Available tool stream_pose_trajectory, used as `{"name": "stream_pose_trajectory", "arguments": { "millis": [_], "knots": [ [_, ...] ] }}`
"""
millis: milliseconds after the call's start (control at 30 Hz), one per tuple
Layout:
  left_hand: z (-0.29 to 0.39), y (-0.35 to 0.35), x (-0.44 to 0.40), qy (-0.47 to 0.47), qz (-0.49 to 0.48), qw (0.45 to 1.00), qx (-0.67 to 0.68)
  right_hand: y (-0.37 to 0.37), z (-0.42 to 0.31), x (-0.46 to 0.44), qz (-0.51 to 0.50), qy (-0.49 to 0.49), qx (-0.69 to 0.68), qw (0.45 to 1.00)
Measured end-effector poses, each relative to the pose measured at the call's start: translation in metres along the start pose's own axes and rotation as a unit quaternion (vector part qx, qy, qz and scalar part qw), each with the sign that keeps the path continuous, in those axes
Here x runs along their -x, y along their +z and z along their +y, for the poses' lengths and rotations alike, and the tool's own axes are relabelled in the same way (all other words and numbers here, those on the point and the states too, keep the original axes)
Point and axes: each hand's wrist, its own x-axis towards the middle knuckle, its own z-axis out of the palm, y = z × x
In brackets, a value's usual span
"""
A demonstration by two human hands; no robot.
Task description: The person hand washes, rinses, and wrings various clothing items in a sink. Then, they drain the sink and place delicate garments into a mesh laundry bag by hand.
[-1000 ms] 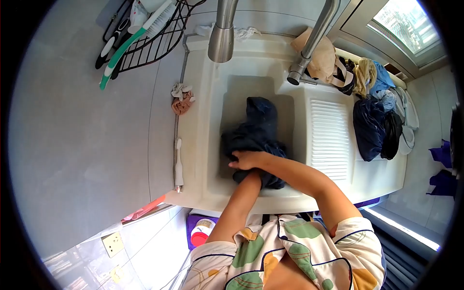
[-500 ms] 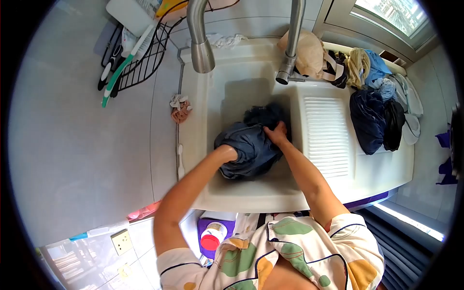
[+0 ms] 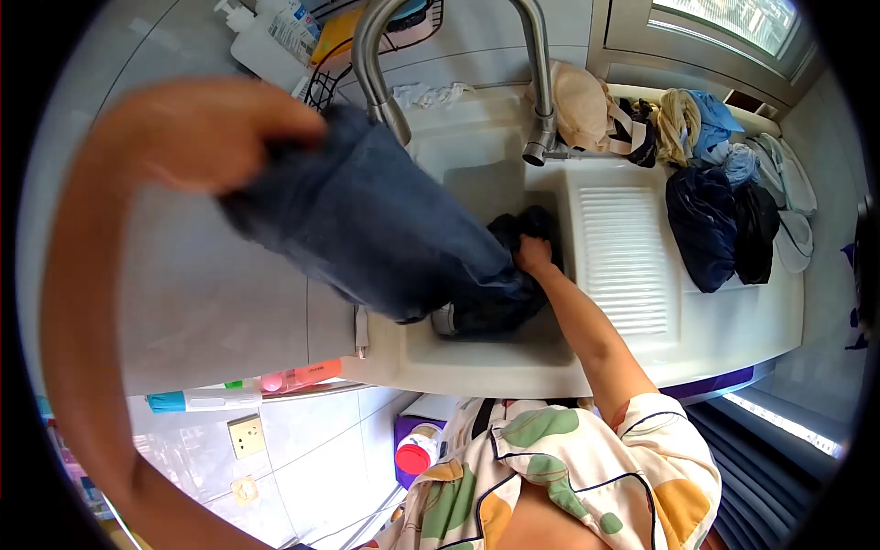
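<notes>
A pair of dark blue jeans (image 3: 367,215) is stretched from the sink up to the left. My left hand (image 3: 225,137), smeared by motion, is raised high at the left with its fingers closed on one end. Deep in the white sink (image 3: 440,353), my right hand (image 3: 533,255) grips the bunched darker end near the right wall. A lower part of the jeans hangs into the basin, where a pale edge shows. The raised cloth covers the basin's left side and part of the wall.
A curved faucet (image 3: 368,55) and a second tap (image 3: 541,137) stand over the sink. At the right are a ribbed washboard (image 3: 623,261), dark clothes (image 3: 701,229), a beige bra (image 3: 582,105) and white slippers (image 3: 790,192). A wire rack (image 3: 426,27) with bottles hangs at the upper left.
My left hand has come out of the bunched jeans and swung up and left, pulling one end out of the sink. My right hand stays low in the basin, still gripping.
</notes>
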Motion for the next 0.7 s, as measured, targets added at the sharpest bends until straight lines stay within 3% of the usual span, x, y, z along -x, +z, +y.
{"name": "stream_pose_trajectory", "arguments": {
  "millis": [33, 67, 100, 133, 200, 267, 333, 367, 400, 467, 500, 533, 600, 633, 700],
  "knots": [
    [-0.010, -0.009, 0.018, 0.004, 0.090, 0.994, 0.062, 0.009, 0.006, -0.003, 0.002, 0.002, 0.001, 1.000],
    [-0.016, -0.018, 0.036, 0.009, 0.182, 0.976, 0.124, 0.023, 0.015, -0.015, 0.011, 0.047, -0.120, 0.992],
    [-0.024, -0.030, 0.048, 0.009, 0.186, 0.974, 0.126, 0.030, 0.020, -0.022, 0.019, 0.090, -0.237, 0.967],
    [-0.030, -0.041, 0.054, -0.045, 0.176, 0.972, 0.152, 0.020, 0.022, -0.017, 0.018, 0.090, -0.232, 0.968],
    [-0.039, -0.034, 0.056, -0.096, 0.165, 0.965, 0.183, -0.041, 0.016, 0.006, -0.020, 0.002, -0.408, 0.913],
    [-0.041, 0.007, 0.039, 0.060, 0.319, 0.905, 0.275, -0.107, -0.004, 0.039, -0.083, 0.037, -0.517, 0.851],
    [-0.036, 0.038, 0.009, 0.065, 0.202, 0.956, 0.203, -0.145, -0.022, 0.062, -0.077, 0.032, -0.460, 0.884],
    [-0.026, 0.065, -0.003, 0.084, 0.205, 0.954, 0.202, -0.169, -0.038, 0.080, -0.060, 0.010, -0.450, 0.891],
    [-0.026, 0.092, -0.028, 0.126, 0.164, 0.950, 0.236, -0.187, -0.050, 0.092, -0.043, -0.012, -0.440, 0.897],
    [-0.005, 0.145, -0.069, 0.083, 0.077, 0.930, 0.351, -0.207, -0.061, 0.102, -0.031, -0.030, -0.467, 0.883],
    [0.003, 0.175, -0.092, 0.150, 0.174, 0.931, 0.284, -0.214, -0.067, 0.106, -0.019, -0.049, -0.496, 0.867],
    [0.014, 0.207, -0.115, 0.201, 0.239, 0.885, 0.347, -0.219, -0.073, 0.109, -0.018, -0.047, -0.494, 0.868],
    [0.042, 0.236, -0.158, 0.305, 0.138, 0.755, 0.564, -0.225, -0.091, 0.117, -0.001, -0.098, -0.440, 0.893],
    [0.052, 0.240, -0.168, 0.309, 0.134, 0.755, 0.563, -0.228, -0.102, 0.124, 0.031, -0.107, -0.401, 0.909],
    [0.068, 0.241, -0.182, 0.183, 0.033, 0.583, 0.791, -0.220, -0.100, 0.118, 0.065, -0.120, -0.386, 0.912]
  ]
}}
